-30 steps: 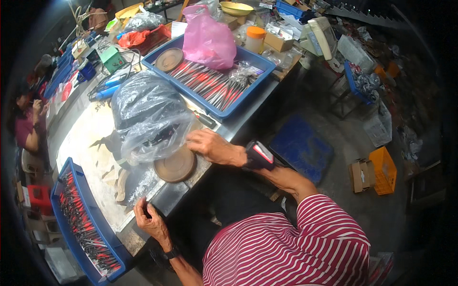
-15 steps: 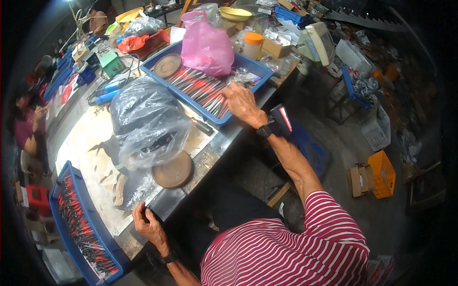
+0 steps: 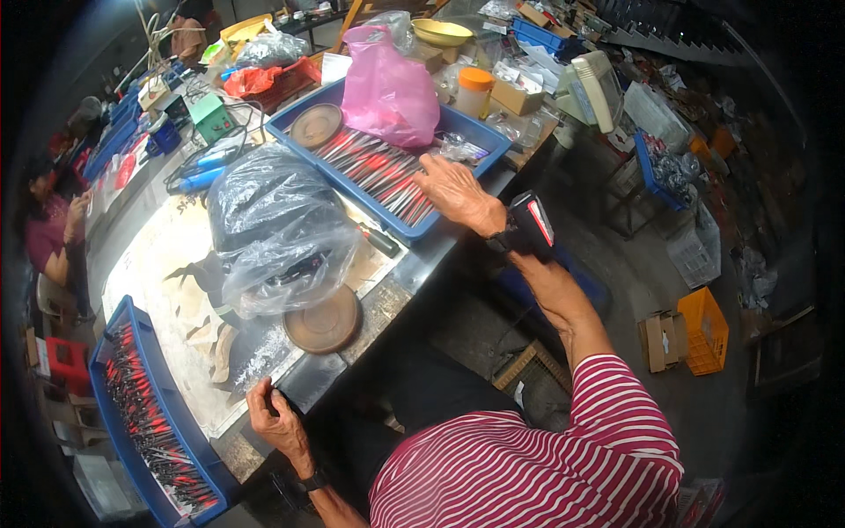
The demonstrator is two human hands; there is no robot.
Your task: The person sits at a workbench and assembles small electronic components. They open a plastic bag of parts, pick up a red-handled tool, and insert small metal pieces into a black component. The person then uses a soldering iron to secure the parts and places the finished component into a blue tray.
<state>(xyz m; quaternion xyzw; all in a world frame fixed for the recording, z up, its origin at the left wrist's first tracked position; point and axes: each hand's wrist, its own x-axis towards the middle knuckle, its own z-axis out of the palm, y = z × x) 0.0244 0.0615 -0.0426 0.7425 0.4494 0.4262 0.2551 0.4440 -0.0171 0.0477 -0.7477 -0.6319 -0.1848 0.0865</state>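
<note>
one of the hands (image 3: 459, 195), the right, has reached the farther tray (image 3: 414, 232).

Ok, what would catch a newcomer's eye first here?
Probably the bright pink plastic bag, sitting in the far blue tray with many slim red-and-silver pieces. Next, the large clear plastic bag on the table beside that tray. The right hand is at the tray's near edge.
</note>
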